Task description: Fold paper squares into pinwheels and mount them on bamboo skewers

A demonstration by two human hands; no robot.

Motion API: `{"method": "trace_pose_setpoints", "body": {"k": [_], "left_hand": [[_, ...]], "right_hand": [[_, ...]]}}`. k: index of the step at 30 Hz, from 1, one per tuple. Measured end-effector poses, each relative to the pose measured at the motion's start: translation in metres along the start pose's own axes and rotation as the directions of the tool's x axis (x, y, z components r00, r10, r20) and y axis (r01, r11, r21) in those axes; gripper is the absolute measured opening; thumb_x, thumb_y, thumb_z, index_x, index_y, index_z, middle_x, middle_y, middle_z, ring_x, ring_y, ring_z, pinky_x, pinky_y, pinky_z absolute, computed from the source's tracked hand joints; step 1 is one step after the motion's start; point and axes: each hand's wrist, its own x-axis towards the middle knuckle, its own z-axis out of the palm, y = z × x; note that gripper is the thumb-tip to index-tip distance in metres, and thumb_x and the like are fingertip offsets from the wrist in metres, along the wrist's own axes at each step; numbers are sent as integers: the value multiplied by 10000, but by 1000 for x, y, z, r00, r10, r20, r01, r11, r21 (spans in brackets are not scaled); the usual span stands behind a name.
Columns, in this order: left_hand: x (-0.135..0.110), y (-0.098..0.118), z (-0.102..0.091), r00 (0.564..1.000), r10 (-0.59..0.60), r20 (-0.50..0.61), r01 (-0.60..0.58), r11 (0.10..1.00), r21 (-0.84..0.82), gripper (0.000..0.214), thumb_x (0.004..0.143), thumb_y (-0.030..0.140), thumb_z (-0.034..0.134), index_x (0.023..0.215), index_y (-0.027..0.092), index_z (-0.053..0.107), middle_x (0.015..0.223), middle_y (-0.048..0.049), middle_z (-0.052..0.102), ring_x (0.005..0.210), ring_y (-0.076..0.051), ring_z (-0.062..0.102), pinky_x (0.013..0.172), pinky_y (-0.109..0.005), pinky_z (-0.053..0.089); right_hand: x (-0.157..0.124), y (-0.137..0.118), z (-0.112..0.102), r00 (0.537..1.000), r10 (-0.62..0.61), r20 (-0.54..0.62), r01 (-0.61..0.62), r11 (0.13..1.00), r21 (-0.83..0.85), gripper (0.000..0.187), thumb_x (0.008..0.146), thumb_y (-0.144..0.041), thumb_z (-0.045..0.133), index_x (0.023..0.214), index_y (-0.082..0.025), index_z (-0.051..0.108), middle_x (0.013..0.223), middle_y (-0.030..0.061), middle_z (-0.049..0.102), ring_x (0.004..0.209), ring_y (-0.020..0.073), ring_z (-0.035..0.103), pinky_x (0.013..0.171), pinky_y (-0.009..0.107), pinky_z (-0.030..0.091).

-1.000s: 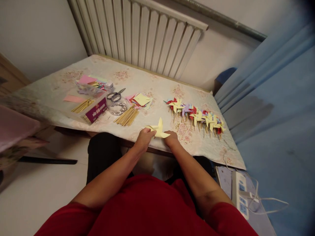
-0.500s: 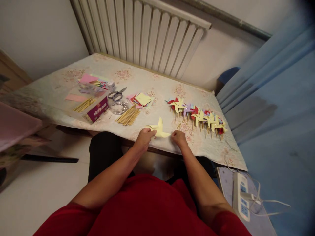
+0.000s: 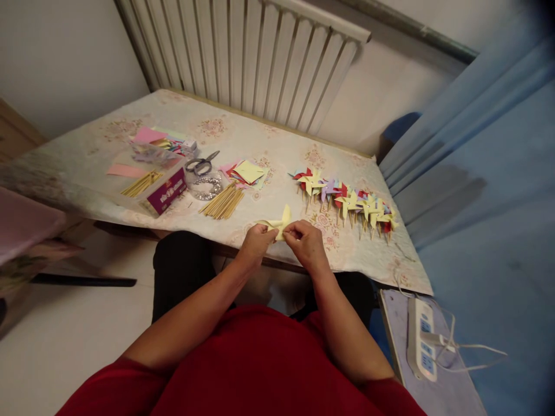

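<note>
Floral-clothed table (image 3: 280, 193): near edge runs just below the hands, far edge along the radiator (image 3: 260, 63), right edge beside the blue curtain (image 3: 489, 214). Low stand at the right corner, power strip (image 3: 421, 341) on it, white cable looping off.

Row of finished pinwheels (image 3: 349, 203) slants across the right side; a strip of bare cloth between it and the right hand. Purple-labelled box (image 3: 167, 193) near the front edge, left. Bundle of sticks (image 3: 222, 202) nearer, left of the hands; paper squares (image 3: 248, 172) behind it. Open cloth between those squares and the row.

Left hand (image 3: 255, 244): pinching the left side of a yellow paper pinwheel (image 3: 285, 215), held over the front edge. Right hand (image 3: 307, 242): thumb and fingertips together at the pinwheel's middle; whether anything is between them, cannot tell.

Against half a second ago: right hand was apart, beyond the right blade; now at the paper, mostly hiding that blade. Left grip unchanged.
</note>
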Motion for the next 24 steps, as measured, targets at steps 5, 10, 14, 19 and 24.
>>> {"method": "trace_pose_setpoints", "body": {"k": [5, 10, 14, 19, 24], "left_hand": [[-2, 0, 1, 1000, -1, 3, 1, 1000, 8, 172, 655, 303, 657, 650, 150, 578, 578, 26, 538, 528, -84, 437, 525, -227, 313], [-4, 2, 1, 999, 33, -16, -31, 997, 64, 199, 669, 302, 654, 599, 160, 533, 554, 36, 498, 515, -75, 396, 515, -224, 290], [-5, 1, 0, 997, 65, -35, -61, 991, 117, 227, 679, 296, 665, 578, 167, 508, 530, 48, 444, 502, -73, 354, 499, -229, 261], [-7, 3, 1, 996, 77, -32, -73, 990, 119, 210, 677, 283, 671, 589, 170, 518, 542, 42, 450, 539, -91, 381, 529, -233, 295], [-6, 1, 1, 996, 88, -6, -86, 987, 134, 190, 690, 276, 644, 605, 170, 511, 553, 48, 432, 524, -81, 343, 522, -235, 264]], "right_hand": [[-1, 3, 4, 1000, -23, 1, 23, 997, -73, 86, 761, -172, 587, 719, -193, 660, 665, -14, 555, 668, 124, 513, 646, 226, 383], [-2, 1, 4, 1000, -17, -2, 17, 995, -97, 89, 765, -171, 586, 715, -193, 656, 665, -14, 557, 664, 125, 511, 641, 227, 378], [-2, 1, 4, 999, -34, -2, 34, 996, -79, 90, 767, -165, 589, 706, -190, 650, 659, -16, 556, 655, 121, 511, 638, 225, 372], [-3, 1, 4, 999, -35, 4, 35, 996, -79, 93, 776, -171, 593, 701, -189, 644, 663, -18, 557, 658, 121, 508, 643, 225, 369], [-3, 0, 4, 1000, -25, 7, 26, 997, -69, 91, 776, -170, 595, 698, -186, 639, 667, -19, 561, 645, 117, 501, 636, 224, 366]]}}
